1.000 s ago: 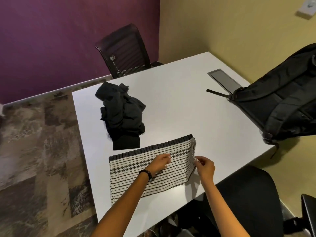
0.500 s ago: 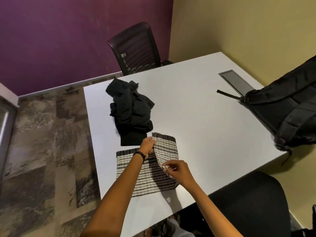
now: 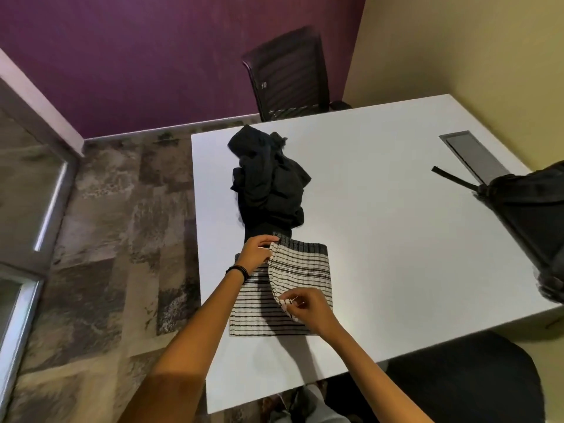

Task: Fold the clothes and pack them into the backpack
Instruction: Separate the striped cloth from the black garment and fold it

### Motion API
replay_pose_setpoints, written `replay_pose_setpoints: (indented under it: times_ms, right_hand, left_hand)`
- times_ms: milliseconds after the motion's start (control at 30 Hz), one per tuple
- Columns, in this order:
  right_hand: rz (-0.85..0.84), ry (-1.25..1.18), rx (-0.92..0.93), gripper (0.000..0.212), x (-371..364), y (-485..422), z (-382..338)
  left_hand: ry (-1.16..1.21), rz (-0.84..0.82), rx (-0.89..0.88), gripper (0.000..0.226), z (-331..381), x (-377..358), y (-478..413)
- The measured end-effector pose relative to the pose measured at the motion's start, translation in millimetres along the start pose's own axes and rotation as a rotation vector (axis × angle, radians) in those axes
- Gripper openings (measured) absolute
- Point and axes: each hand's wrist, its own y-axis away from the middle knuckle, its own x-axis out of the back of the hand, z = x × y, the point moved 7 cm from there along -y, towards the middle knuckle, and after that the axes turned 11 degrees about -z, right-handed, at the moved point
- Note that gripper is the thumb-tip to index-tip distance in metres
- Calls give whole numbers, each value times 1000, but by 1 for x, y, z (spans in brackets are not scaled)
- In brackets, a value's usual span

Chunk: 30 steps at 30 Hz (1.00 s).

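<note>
My striped garment (image 3: 300,270) lies by the tabletop's (image 3: 396,239) left edge, toward the near corner, with its right half raised as a flap. My left hand (image 3: 258,251) pinches the flap's far corner and my right hand (image 3: 305,306) its near corner. The held edge runs far-to-near. The bare layer lies leftward, so I judge the flap goes there.

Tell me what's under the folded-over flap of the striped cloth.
Its own lower layer, showing at the left of the flap, flat on the white table. The left hand and right hand hold the flap's edge. The rest underneath is covered.
</note>
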Motion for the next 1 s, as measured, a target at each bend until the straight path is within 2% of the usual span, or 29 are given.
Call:
replay_pose_setpoints:
  times_ms: [367, 633, 1000]
  right_hand:
    - [-161, 68, -9, 12, -55, -30, 4]
    - [-193, 70, -21, 14, -82, -44, 11]
    - [-258, 91, -92, 20, -107, -55, 23]
  left_hand:
    - [64, 159, 49, 44, -52, 43, 21]
    - [70, 242, 70, 44, -67, 50, 21]
    - [56, 274, 90, 45, -86, 54, 22]
